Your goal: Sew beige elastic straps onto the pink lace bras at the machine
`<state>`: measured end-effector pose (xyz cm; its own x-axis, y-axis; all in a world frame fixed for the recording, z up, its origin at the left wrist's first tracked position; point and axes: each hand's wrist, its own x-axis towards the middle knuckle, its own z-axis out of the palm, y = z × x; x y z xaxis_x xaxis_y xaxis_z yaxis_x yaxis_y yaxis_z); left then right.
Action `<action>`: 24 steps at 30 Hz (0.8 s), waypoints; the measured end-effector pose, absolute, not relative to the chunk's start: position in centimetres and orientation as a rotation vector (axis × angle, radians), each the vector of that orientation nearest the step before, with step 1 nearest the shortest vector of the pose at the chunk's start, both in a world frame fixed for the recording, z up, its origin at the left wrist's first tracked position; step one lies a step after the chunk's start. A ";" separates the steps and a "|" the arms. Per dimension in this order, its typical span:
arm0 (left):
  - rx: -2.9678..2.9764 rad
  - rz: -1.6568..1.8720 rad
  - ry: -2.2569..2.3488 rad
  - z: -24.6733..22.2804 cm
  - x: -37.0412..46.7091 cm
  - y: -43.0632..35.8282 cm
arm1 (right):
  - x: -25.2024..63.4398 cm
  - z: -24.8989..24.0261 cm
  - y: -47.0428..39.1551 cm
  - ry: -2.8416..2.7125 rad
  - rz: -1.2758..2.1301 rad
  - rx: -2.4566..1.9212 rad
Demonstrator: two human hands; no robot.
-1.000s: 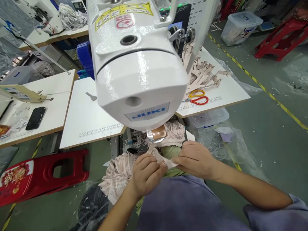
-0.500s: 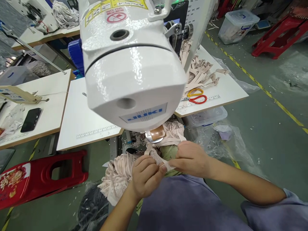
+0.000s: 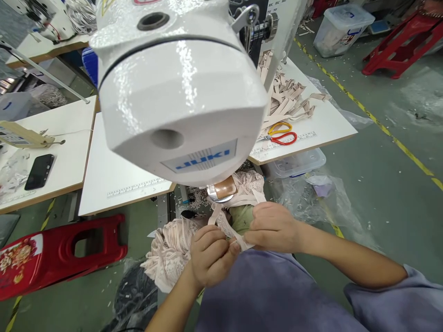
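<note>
A white sewing machine head (image 3: 183, 106) fills the upper middle of the head view. Below it, a pale pink lace garment (image 3: 247, 186) lies partly under the machine's metal end and trails toward me. My left hand (image 3: 212, 256) is closed on a lace strip (image 3: 226, 226) of that garment, thumb against the fingers. Just right of it, my right hand (image 3: 273, 228) pinches the same fabric close to my lap. Green cloth (image 3: 242, 219) shows behind the hands. A heap of pale pink lace pieces (image 3: 173, 253) sits left of my left hand.
Scissors (image 3: 282, 133) with yellow and red handles and a pile of beige straps (image 3: 290, 101) lie on the right table. A phone (image 3: 39, 172) rests on the left table. A red stool (image 3: 100, 249) stands lower left. Plastic bags (image 3: 332, 207) lie on the floor at right.
The view has shifted slightly, so the machine head looks nearer and higher. Both hands stay on the lace fabric, and more of its strip shows between them.
</note>
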<state>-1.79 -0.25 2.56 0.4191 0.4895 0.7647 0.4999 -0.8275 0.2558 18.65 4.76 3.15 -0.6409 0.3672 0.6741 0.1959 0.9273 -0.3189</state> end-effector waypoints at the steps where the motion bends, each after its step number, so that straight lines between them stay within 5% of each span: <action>1: -2.631 -1.421 -0.914 2.5 -1.8 -0.3 | 18.6 3.1 4.7 -2.277 0.280 -0.390; 24: -2.678 -1.392 -0.849 2.0 -2.4 -1.8 | 18.4 2.8 4.0 -2.147 0.292 -0.215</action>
